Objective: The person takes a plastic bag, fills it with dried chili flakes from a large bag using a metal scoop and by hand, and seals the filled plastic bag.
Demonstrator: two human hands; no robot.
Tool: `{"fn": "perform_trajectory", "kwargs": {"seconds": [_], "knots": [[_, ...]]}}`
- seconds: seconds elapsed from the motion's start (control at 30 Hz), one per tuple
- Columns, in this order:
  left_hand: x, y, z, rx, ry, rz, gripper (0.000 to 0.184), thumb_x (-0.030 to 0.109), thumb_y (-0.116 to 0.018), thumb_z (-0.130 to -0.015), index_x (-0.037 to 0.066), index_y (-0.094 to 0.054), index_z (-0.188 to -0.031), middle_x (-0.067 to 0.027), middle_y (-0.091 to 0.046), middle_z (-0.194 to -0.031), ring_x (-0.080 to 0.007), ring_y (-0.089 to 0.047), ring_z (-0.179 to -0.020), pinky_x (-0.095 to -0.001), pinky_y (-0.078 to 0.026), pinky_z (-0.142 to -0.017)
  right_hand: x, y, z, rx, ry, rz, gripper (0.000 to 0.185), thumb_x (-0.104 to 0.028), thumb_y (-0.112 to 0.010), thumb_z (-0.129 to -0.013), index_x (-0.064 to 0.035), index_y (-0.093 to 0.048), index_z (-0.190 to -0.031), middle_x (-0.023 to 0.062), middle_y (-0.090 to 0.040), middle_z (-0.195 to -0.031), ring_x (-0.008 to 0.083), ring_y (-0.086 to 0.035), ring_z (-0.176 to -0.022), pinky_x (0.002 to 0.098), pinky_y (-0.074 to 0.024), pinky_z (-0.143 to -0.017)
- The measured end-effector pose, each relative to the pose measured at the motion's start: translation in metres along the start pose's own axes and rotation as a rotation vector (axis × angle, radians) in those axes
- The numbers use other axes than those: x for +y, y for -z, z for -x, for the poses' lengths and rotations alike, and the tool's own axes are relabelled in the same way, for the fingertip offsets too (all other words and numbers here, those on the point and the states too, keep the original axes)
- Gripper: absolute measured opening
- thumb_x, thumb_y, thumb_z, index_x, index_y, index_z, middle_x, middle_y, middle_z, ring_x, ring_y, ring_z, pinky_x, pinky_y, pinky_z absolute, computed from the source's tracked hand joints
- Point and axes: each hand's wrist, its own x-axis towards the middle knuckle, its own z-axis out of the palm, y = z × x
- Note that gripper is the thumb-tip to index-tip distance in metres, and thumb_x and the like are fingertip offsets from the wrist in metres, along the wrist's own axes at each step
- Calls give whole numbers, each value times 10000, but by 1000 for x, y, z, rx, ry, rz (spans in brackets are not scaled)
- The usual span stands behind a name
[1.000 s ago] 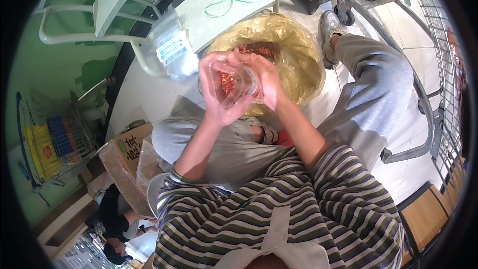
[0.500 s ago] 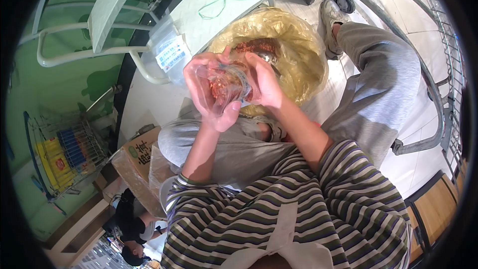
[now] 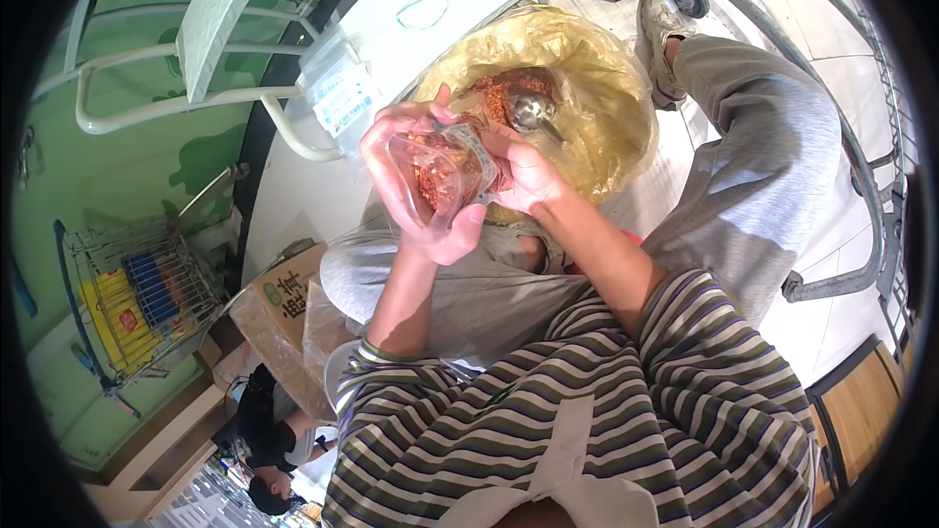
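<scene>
In the head view my left hand (image 3: 396,191) is cupped around a clear plastic bag (image 3: 445,174), part filled with small reddish grains like dried peppercorns. My right hand (image 3: 528,174) grips the bag's right side near its printed band, with the fingertips partly hidden behind the plastic. Just beyond both hands stands a large yellow plastic sack (image 3: 606,103), its mouth wide. More of the reddish grains (image 3: 497,91) lie inside it. A round metal scoop (image 3: 532,110) rests on them, handle towards the lower right.
A white surface (image 3: 391,10) with a thin green cord is behind the sack. A clear container (image 3: 337,93) with a label stands at left. Cardboard boxes (image 3: 279,303) and a wire cart (image 3: 142,298) are lower left, near another person (image 3: 264,440). Metal cart rails (image 3: 861,137) curve along the right.
My right hand has shifted slightly down and right, and the scoop in the sack shows more fully. Both hands stay on the bag. The whole view has shifted slightly.
</scene>
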Motion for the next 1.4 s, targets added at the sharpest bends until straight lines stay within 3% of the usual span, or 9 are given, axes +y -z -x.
{"fn": "perform_trajectory", "kwargs": {"seconds": [0.4, 0.67, 0.8, 0.83, 0.9, 1.03, 1.07, 1.17, 1.4], "knots": [[-8, 0, 5, -144, -53, 91, 813, 237, -759, -642, 30, -315, -1291, -155, -387, -1140, -276, -496, -1040, -581, -311, -1107, -5, 22, 3, -163, -159, -85, 453, -295, -545, -993, 2, -500, -1332, 155, -637, -1229, 265, -608, -1154, 432, -495, -990], [-9, 2, 8, -127, -58, 20, 830, 326, -778, -672, 70, -305, -1304, -136, -416, -1111, -278, -500, -1067, -613, -321, -1102, 4, 20, 2, 136, -130, 22, 547, -433, -428, -1026, -6, -458, -1367, 171, -589, -1295, 300, -605, -1164, 429, -500, -990], [-7, 6, 9, -149, -1, 24, 874, 231, -778, -632, 16, -287, -1322, -159, -412, -1154, -280, -492, -1082, -507, -336, -1078, -15, 16, -5, -100, -157, -111, 555, -463, -404, -1027, -29, -429, -1373, 194, -531, -1342, 320, -568, -1209, 479, -501, -1016], [-10, 5, 7, -164, 33, 31, 878, 229, -779, -636, 15, -284, -1330, -158, -420, -1150, -277, -488, -1096, -485, -345, -1064, -18, 11, -8, -113, -198, -85, 555, -463, -404, -1027, -29, -429, -1373, 194, -531, -1342, 320, -568, -1209, 479, -501, -1016], [-15, 5, 5, -202, -4, -11, 859, 208, -783, -643, 14, -286, -1316, -155, -429, -1142, -268, -481, -1106, -443, -362, -1017, -20, 0, -10, 385, -68, 277, 524, -464, -349, -1037, -68, -472, -1357, 172, -569, -1291, 281, -592, -1167, 445, -524, -986], [-8, -3, 1, -175, -9, -59, 774, 219, -767, -640, 8, -329, -1243, -156, -442, -1116, -274, -497, -1064, -424, -404, -964, -15, 8, -10, 195, -24, 212, 407, -280, -458, -1008, -42, -476, -1338, 151, -570, -1251, 253, -619, -1099, 397, -532, -979], [-10, -2, 3, -206, -44, -83, 772, 221, -770, -631, 7, -337, -1234, -155, -450, -1106, -279, -499, -1064, -419, -402, -969, -15, 16, -13, 76, 11, 196, 318, -190, -526, -978, -38, -532, -1257, 122, -622, -1108, 188, -649, -943, 305, -560, -850], [-8, -2, 8, -178, -5, -79, 772, 242, -787, -610, 14, -362, -1213, -153, -466, -1082, -291, -507, -1066, -407, -399, -989, -30, 54, 2, 27, 172, 708, 353, -243, -482, -998, -57, -494, -1298, 85, -547, -1182, 181, -562, -1065, 327, -469, -944], [-23, -18, 10, 61, -56, -68, 694, 294, -820, -624, 32, -447, -1147, -96, -575, -984, -246, -612, -897, -363, -499, -792, -39, 29, -2, 113, 50, 599, 330, -230, -490, -994, -53, -505, -1273, 82, -556, -1149, 175, -567, -1033, 316, -473, -917]]}}
